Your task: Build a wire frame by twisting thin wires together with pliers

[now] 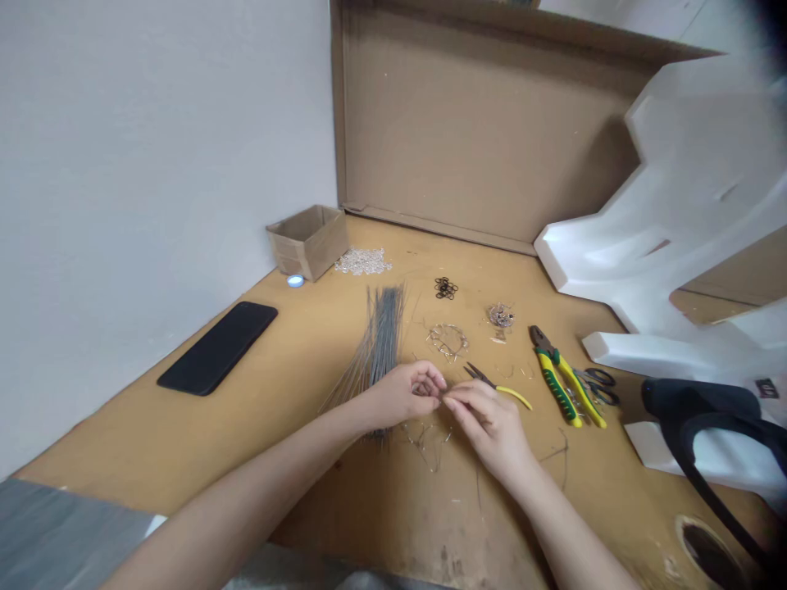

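My left hand [406,397] and my right hand [492,419] meet fingertip to fingertip above the table. Both are closed in a pinch, and whatever is between the fingers is too small to make out. Beside and partly beneath my left forearm lies a bundle of thin grey wires [384,328]. Just past the fingers is a loose ring of bent wire pieces [448,342], and more bent wire pieces [430,447] lie under the hands. Yellow-handled needle-nose pliers [513,397] rest behind my right hand, partly hidden by it.
Green-and-yellow pliers [559,381] and black-handled scissors [599,383] lie to the right. Toward the back are black rings [445,288], a silvery pile [501,315], clear beads [362,261] and a small cardboard box [311,244]. A black phone [218,348] lies left; white foam [606,283] stands right.
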A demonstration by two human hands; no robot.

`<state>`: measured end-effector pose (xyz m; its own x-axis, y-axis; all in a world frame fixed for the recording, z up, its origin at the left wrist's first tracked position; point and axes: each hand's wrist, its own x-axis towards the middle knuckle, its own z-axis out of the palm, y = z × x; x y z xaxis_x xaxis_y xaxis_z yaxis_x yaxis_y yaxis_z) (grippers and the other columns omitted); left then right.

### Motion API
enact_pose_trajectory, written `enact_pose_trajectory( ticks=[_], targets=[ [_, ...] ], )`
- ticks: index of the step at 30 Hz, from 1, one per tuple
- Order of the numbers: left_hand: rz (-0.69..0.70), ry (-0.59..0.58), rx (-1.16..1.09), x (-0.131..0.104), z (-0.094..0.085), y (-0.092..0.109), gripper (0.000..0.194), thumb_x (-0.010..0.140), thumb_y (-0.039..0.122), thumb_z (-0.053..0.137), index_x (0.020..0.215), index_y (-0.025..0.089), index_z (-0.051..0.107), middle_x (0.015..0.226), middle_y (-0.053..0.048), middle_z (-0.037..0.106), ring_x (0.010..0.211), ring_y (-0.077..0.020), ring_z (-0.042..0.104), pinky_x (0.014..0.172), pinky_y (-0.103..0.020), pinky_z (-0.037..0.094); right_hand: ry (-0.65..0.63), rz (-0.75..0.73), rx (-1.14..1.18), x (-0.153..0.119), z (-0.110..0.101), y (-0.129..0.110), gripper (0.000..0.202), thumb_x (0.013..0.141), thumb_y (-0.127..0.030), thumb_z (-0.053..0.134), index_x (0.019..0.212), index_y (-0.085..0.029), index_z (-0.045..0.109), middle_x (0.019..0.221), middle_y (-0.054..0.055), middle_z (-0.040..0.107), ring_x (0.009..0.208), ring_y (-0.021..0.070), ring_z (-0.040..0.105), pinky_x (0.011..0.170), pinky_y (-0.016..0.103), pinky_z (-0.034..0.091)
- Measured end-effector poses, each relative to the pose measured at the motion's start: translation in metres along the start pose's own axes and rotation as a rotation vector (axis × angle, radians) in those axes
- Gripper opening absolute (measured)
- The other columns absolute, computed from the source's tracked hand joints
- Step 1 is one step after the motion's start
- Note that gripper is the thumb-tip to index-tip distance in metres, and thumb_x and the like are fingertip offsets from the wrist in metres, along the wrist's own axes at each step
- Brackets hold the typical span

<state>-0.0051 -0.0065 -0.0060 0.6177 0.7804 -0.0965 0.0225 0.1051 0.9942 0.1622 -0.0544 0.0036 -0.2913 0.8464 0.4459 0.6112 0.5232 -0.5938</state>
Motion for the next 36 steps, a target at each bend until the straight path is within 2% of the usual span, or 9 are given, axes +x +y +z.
enact_pose_trajectory(
  ticks=[3, 10, 16, 23, 26, 30, 36],
  targets=[
    [0.012, 0.011, 0.012, 0.0002, 0.0, -0.0001, 0.017, 0.066, 0.015, 0.06, 0.08, 0.013, 0.052, 0.07, 0.002, 0.051, 0.066, -0.0084, 0.047, 0.067, -0.022, 0.037, 0.012, 0.025, 0.017, 0.0005, 0.0004, -0.0003, 0.013, 0.083, -0.019, 0.05, 0.08, -0.02, 0.063, 0.079, 0.005, 0.063, 0.074, 0.0153, 0.059, 0.067, 0.027, 0.048],
    [-0.037, -0.082, -0.007, -0.0008, -0.0038, 0.0041, 0.013, 0.068, 0.017, 0.06, 0.077, 0.014, 0.052, 0.069, 0.003, 0.051, 0.066, -0.0076, 0.046, 0.067, -0.022, 0.036, 0.015, 0.045, 0.037, -0.0012, -0.0005, -0.0015, 0.013, 0.083, -0.019, 0.05, 0.08, -0.021, 0.062, 0.078, 0.004, 0.062, 0.072, 0.0146, 0.058, 0.065, 0.026, 0.046],
    [-0.057, -0.05, 0.037, -0.002, -0.0014, 0.0069, 0.009, 0.068, 0.017, 0.059, 0.073, 0.014, 0.051, 0.066, 0.004, 0.05, 0.064, -0.0075, 0.045, 0.066, -0.021, 0.035, -0.03, 0.019, 0.01, -0.0017, -0.0011, -0.0004, 0.013, 0.084, -0.02, 0.049, 0.081, -0.02, 0.062, 0.077, 0.004, 0.062, 0.07, 0.014, 0.058, 0.064, 0.025, 0.046],
    [-0.092, -0.038, 0.071, -0.0024, 0.0, 0.0089, 0.008, 0.066, 0.01, 0.054, 0.072, 0.014, 0.05, 0.065, 0.005, 0.05, 0.061, -0.0069, 0.045, 0.061, -0.019, 0.034, -0.045, 0.019, -0.063, -0.0035, -0.0004, -0.0027, 0.016, 0.084, -0.022, 0.047, 0.084, -0.019, 0.063, 0.08, 0.005, 0.064, 0.071, 0.0148, 0.06, 0.065, 0.025, 0.046],
    [-0.072, -0.028, 0.127, -0.0027, 0.0002, 0.0092, 0.005, 0.067, 0.011, 0.053, 0.071, 0.014, 0.05, 0.066, 0.003, 0.051, 0.063, -0.0073, 0.046, 0.062, -0.019, 0.035, -0.012, 0.07, -0.035, -0.002, -0.0003, -0.0038, 0.019, 0.085, -0.024, 0.046, 0.078, -0.019, 0.064, 0.072, 0.004, 0.064, 0.065, 0.0144, 0.059, 0.062, 0.025, 0.046],
    [0.007, -0.021, 0.204, -0.0031, -0.0002, 0.0081, 0.003, 0.071, 0.016, 0.052, 0.072, 0.014, 0.053, 0.072, 0.001, 0.057, 0.069, -0.0096, 0.051, 0.067, -0.021, 0.039, 0.018, 0.207, 0.03, -0.0013, 0.0014, -0.0029, 0.021, 0.083, -0.027, 0.048, 0.07, -0.02, 0.063, 0.062, 0.002, 0.064, 0.059, 0.0138, 0.058, 0.06, 0.025, 0.045],
    [0.079, -0.036, 0.285, -0.0025, -0.0023, 0.0027, 0.007, 0.073, 0.02, 0.054, 0.074, 0.014, 0.056, 0.081, -0.002, 0.062, 0.078, -0.0123, 0.056, 0.075, -0.023, 0.041, 0.016, 0.351, 0.185, -0.0052, 0.0044, -0.0031, 0.018, 0.083, -0.03, 0.049, 0.074, -0.018, 0.06, 0.063, 0.002, 0.065, 0.059, 0.0138, 0.061, 0.059, 0.024, 0.047]
  ],
)
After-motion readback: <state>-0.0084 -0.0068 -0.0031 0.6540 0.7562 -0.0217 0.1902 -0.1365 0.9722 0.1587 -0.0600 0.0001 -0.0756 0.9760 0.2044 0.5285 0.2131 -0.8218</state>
